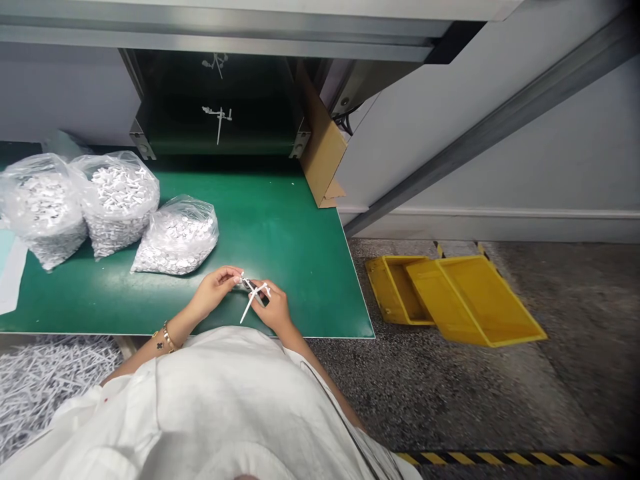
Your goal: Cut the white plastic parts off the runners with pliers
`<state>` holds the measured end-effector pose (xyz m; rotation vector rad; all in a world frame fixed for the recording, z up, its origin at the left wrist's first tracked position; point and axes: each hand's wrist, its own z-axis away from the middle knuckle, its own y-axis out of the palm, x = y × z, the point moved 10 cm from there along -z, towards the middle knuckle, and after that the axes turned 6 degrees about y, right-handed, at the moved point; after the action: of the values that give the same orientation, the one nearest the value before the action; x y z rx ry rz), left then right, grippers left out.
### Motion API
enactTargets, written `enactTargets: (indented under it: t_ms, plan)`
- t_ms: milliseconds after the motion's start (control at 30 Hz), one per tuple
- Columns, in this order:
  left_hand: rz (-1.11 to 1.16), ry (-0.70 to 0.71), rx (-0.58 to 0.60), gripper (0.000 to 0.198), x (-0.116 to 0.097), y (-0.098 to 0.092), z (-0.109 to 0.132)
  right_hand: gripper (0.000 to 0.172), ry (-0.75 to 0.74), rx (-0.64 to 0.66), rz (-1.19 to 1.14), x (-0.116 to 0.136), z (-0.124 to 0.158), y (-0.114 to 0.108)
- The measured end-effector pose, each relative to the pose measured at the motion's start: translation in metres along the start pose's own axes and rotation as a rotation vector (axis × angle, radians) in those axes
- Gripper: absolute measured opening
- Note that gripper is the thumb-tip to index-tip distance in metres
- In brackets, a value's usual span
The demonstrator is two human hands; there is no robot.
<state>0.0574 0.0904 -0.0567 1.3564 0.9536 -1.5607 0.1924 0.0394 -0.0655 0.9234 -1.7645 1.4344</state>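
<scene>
While both hands (215,292) hold a white plastic moulded part (254,293) near the counter's (305,267) front edge, three clear bags of white parts (176,237) sit toward its left.

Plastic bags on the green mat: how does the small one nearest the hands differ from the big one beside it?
The smaller bag holds small, pale, disc-like bits, while the bigger bag holds larger, branched white pieces. The smaller bag lies low and slumped; the bigger bag stands taller and bulges more. Both are clear plastic bags of white pieces, resting on the green mat.
</scene>
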Motion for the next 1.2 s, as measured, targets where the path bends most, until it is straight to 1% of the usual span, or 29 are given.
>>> enactTargets:
  t_ms: [233, 400, 533, 633, 767, 867, 967, 1033, 1100, 1167, 1200]
  plan:
    - [0.023, -0.036, -0.058, 0.026, 0.006, -0.004, 0.004, 0.031, -0.029, -0.002, 0.025, 0.003, -0.001, 0.002]
    - [0.049, -0.055, -0.101, 0.026, 0.013, -0.007, 0.007, 0.028, -0.035, -0.043, 0.051, 0.004, 0.001, 0.0]
    - [0.078, -0.069, -0.098, 0.027, 0.017, -0.006, 0.008, 0.026, -0.028, -0.08, 0.086, 0.003, 0.004, -0.002]
    - [0.101, -0.086, -0.097, 0.029, 0.02, -0.004, 0.008, 0.025, -0.009, -0.089, 0.12, 0.001, 0.004, -0.004]
    - [0.123, -0.119, -0.118, 0.031, 0.028, -0.003, 0.009, 0.026, 0.039, -0.07, 0.145, -0.002, 0.003, -0.003]
    - [0.15, -0.13, -0.136, 0.031, 0.033, -0.005, 0.009, 0.026, 0.091, -0.092, 0.165, -0.005, 0.002, -0.006]
    - [0.133, -0.134, -0.151, 0.032, 0.036, -0.007, 0.009, 0.026, 0.102, -0.109, 0.177, -0.006, 0.001, -0.007]
    - [0.085, -0.108, -0.166, 0.03, 0.031, -0.01, 0.009, 0.026, 0.089, -0.12, 0.19, -0.005, 0.001, -0.008]
    - [0.008, -0.024, -0.193, 0.026, 0.016, -0.017, 0.008, 0.026, 0.081, -0.142, 0.21, -0.005, 0.002, -0.01]
    - [-0.063, 0.081, -0.243, 0.021, -0.007, -0.032, 0.007, 0.026, 0.069, -0.15, 0.243, -0.006, 0.003, -0.01]
    - [-0.121, 0.159, -0.288, 0.018, -0.025, -0.044, 0.007, 0.027, 0.056, -0.143, 0.267, -0.006, 0.003, -0.009]
